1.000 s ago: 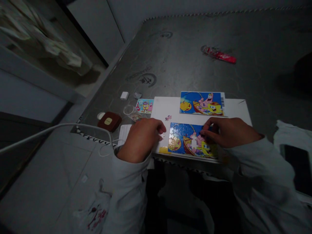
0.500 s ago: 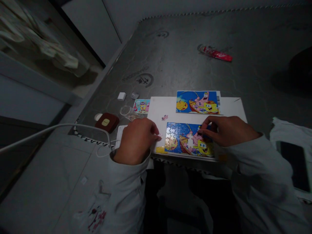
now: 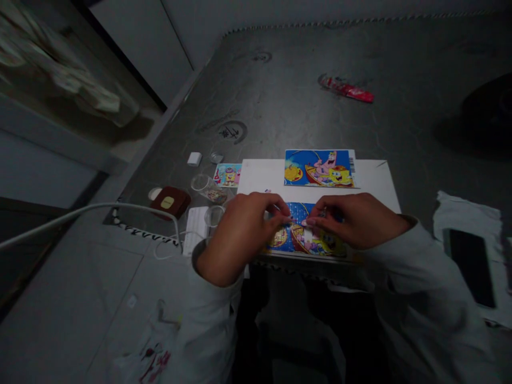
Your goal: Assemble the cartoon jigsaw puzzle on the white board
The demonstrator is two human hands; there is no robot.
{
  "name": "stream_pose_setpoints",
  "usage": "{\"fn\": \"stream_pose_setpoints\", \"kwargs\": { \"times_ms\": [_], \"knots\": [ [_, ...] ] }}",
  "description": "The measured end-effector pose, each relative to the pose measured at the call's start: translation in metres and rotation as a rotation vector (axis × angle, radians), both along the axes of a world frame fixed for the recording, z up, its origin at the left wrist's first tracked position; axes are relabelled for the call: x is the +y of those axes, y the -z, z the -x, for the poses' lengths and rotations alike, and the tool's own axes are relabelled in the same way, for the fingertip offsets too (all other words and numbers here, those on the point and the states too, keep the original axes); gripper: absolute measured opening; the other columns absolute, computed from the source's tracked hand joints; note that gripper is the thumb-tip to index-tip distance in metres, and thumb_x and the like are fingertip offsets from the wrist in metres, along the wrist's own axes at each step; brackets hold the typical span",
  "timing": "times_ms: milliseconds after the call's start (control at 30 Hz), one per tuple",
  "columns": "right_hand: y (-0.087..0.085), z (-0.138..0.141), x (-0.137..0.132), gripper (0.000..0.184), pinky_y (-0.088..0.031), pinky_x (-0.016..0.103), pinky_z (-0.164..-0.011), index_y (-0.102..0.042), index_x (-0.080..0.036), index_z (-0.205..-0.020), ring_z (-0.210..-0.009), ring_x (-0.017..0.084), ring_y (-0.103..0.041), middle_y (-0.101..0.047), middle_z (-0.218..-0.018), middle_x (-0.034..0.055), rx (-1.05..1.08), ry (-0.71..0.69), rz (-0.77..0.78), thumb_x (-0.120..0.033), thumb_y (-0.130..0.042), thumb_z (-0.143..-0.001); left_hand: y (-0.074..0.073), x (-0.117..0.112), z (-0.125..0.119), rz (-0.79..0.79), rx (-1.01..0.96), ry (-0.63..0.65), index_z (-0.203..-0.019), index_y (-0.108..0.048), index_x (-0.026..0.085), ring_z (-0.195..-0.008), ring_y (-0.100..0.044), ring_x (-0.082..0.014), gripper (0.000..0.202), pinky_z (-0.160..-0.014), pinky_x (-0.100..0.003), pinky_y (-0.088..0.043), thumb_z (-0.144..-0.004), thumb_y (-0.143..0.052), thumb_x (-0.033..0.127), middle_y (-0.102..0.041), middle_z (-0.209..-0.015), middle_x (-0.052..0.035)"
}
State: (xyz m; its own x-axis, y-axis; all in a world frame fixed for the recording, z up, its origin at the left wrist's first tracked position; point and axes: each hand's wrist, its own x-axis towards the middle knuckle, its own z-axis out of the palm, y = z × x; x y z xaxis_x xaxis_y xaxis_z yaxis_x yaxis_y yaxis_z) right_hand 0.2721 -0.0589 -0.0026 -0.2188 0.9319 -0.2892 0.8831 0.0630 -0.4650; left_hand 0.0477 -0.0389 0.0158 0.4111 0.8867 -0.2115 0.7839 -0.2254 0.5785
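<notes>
A jigsaw puzzle [image 3: 296, 211] with a blue cartoon picture lies on a white board [image 3: 260, 176], largely assembled, with a pale gap [image 3: 308, 236] near its middle. My left hand [image 3: 244, 229] reaches over the puzzle's left part, pinching a small puzzle piece [image 3: 289, 218] between thumb and index finger. From the other side my right hand [image 3: 356, 218] comes close, its thumb and index finger pinched just above the gap; what lies between them I cannot make out. A printed picture card [image 3: 320, 168] with the same scene lies behind. One loose piece [image 3: 268, 191] shows past my left knuckles.
Left of the board are a small cartoon card [image 3: 228, 175], a clear cup [image 3: 214, 193] holding small bits, a brown box [image 3: 170, 201], a white adapter [image 3: 194, 159] and a white cable [image 3: 120, 205]. A phone [image 3: 472, 266] lies right; a red wrapper [image 3: 348, 88] lies farther back.
My left hand has moved right, bringing the piece over the puzzle. My right hand has shifted left toward it, so the fingertips of both hands are now close together. The view has shifted slightly.
</notes>
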Motion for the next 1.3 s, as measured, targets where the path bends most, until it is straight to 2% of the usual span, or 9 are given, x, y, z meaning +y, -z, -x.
{"fn": "stream_pose_setpoints", "kwargs": {
  "times_ms": [133,233,467,567,700,867,1100,1300],
  "knots": [
    [-0.005,0.001,0.000,0.017,-0.036,0.028,-0.060,-0.076,-0.026,-0.084,-0.059,0.014,-0.058,-0.064,-0.061,-0.0039,0.037,-0.040,-0.028,-0.041,-0.069,-0.088,0.005,-0.007,-0.018,0.012,0.002,0.067,-0.100,-0.082,0.029,-0.081,-0.072,-0.0189,0.013,-0.081,-0.032,-0.049,-0.093,-0.072,0.024,-0.082,-0.099,0.0020],
    [-0.006,-0.002,0.001,0.017,-0.038,0.028,-0.062,-0.077,-0.026,-0.086,-0.061,0.014,-0.060,-0.066,-0.063,-0.0031,0.044,-0.047,-0.022,-0.042,-0.069,-0.087,0.009,-0.008,-0.025,0.048,-0.021,0.067,-0.105,-0.080,0.030,-0.084,-0.073,-0.0197,0.015,-0.076,-0.031,-0.049,-0.094,-0.071,0.026,-0.082,-0.098,0.0024],
    [0.007,-0.007,-0.002,0.017,-0.038,0.029,-0.062,-0.079,-0.028,-0.084,-0.064,0.016,-0.063,-0.073,-0.069,-0.0007,-0.028,-0.080,-0.015,-0.039,-0.066,-0.088,0.018,-0.006,-0.029,0.059,-0.010,0.069,-0.104,-0.078,0.030,-0.090,-0.074,-0.0214,0.015,-0.079,-0.033,-0.049,-0.091,-0.074,0.024,-0.081,-0.092,0.0034],
    [0.012,-0.005,-0.001,0.018,-0.040,0.030,-0.064,-0.080,-0.028,-0.089,-0.068,0.018,-0.066,-0.076,-0.075,0.0009,-0.082,-0.101,0.071,-0.038,-0.065,-0.090,0.019,-0.006,-0.029,0.075,0.041,0.081,-0.106,-0.078,0.030,-0.093,-0.073,-0.0230,0.017,-0.080,-0.035,-0.049,-0.090,-0.075,0.026,-0.081,-0.096,0.0020],
    [0.012,-0.001,0.004,0.020,-0.042,0.030,-0.066,-0.081,-0.029,-0.096,-0.073,0.020,-0.068,-0.078,-0.081,0.0031,-0.155,-0.137,0.202,-0.040,-0.064,-0.091,0.020,-0.007,-0.029,0.021,0.133,0.071,-0.103,-0.078,0.028,-0.098,-0.071,-0.0265,0.013,-0.078,-0.036,-0.048,-0.091,-0.075,0.030,-0.080,-0.101,-0.0009],
    [0.011,0.005,0.003,0.023,-0.039,0.031,-0.063,-0.082,-0.029,-0.098,-0.079,0.022,-0.069,-0.080,-0.087,0.0044,-0.238,-0.129,0.163,-0.042,-0.064,-0.091,0.022,-0.007,-0.030,0.004,0.183,0.048,-0.101,-0.077,0.029,-0.097,-0.071,-0.0265,0.011,-0.078,-0.036,-0.047,-0.093,-0.070,0.029,-0.080,-0.100,-0.0017],
    [0.010,0.012,0.000,0.014,-0.038,0.030,-0.058,-0.078,-0.028,-0.087,-0.073,0.020,-0.068,-0.079,-0.082,0.0027,-0.273,-0.110,0.094,-0.037,-0.067,-0.086,0.024,-0.007,-0.031,0.025,0.217,0.052,-0.100,-0.077,0.029,-0.094,-0.070,-0.0261,0.011,-0.075,-0.036,-0.046,-0.093,-0.068,0.029,-0.079,-0.098,-0.0022],
    [0.008,0.014,-0.003,0.010,-0.033,0.030,-0.055,-0.075,-0.028,-0.084,-0.075,0.021,-0.067,-0.079,-0.083,0.0027,-0.324,-0.087,0.072,-0.035,-0.067,-0.086,0.024,-0.006,-0.030,0.043,0.184,0.055,-0.098,-0.076,0.030,-0.091,-0.069,-0.0243,0.008,-0.071,-0.034,-0.042,-0.091,-0.071,0.030,-0.079,-0.096,0.0017]
  ]
}}
